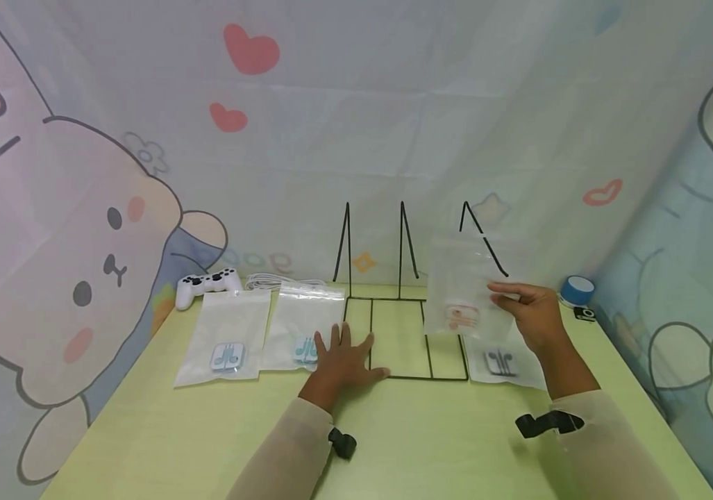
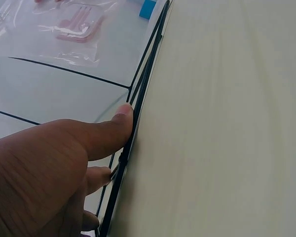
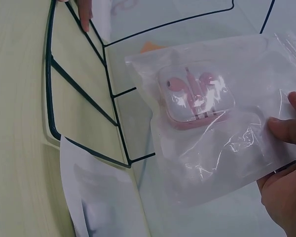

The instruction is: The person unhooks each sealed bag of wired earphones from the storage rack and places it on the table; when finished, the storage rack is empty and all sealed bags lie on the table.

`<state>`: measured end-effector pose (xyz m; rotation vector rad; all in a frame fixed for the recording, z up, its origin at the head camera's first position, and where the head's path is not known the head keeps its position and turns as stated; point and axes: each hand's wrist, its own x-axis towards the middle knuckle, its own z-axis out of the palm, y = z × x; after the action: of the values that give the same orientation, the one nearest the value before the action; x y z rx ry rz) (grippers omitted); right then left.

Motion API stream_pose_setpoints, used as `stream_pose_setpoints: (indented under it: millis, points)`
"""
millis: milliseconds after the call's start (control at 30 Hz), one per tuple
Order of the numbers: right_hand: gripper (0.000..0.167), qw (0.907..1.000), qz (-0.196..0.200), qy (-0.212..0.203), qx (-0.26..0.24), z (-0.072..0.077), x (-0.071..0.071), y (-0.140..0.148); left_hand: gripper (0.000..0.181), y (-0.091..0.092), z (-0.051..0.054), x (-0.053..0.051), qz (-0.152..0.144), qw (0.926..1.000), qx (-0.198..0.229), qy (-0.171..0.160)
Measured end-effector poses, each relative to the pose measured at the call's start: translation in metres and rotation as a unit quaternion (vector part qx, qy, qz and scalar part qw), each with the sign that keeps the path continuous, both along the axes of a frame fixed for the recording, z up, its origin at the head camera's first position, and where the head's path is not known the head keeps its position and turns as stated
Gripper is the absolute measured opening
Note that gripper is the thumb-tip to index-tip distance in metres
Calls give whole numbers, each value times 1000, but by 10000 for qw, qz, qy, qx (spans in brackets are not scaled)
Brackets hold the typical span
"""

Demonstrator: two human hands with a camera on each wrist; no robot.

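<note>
My right hand [image 1: 534,316] pinches the right side of a clear zip bag [image 1: 440,278] between thumb and fingers. Inside lie pink earphones in a clear case [image 3: 195,96]. The bag's top is at the right-hand hook of a black wire rack [image 1: 401,243], and that hook's sloping front arm [image 1: 495,255] shows in front of the plastic. Fingers spread, my left hand [image 1: 346,361] rests on the left part of the rack's base; its thumb touches the front bar [image 2: 142,94]. Part of the bag with blue-green earphones [image 1: 303,312] is hidden behind it.
A bag with light blue earphones [image 1: 221,319] lies at the left, one with dark earphones [image 1: 500,364] right of the rack. Behind are a white game controller [image 1: 209,283] and a coiled white cable [image 1: 269,280]. Blue tape [image 1: 577,290] stands back right, near a small black object [image 1: 584,314].
</note>
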<state>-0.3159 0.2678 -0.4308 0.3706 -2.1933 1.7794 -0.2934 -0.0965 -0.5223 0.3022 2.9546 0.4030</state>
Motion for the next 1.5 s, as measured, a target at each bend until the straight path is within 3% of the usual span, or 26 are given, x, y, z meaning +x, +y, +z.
stream_pose_setpoints:
  millis: [267, 433, 833, 1200, 1500]
  points:
    - [30, 9994, -156, 228, 207, -1, 7, 0, 90, 0, 1, 0, -11, 10000, -44, 12]
    - [28, 9995, -184, 235, 78, -2, 12, 1, 91, 1, 2, 0, -3, 10000, -37, -24]
    - [28, 9985, -251, 237, 429, -4, 25, 5, 91, 0, 3, 1, 37, 10000, 1, -24]
    - [28, 9995, -95, 199, 245, -5, 38, 6, 91, 1, 5, 3, -6, 10000, 15, 7]
    - [26, 9983, 242, 420, -312, -6, 43, 10, 91, 1, 6, 4, 3, 10000, 22, 3]
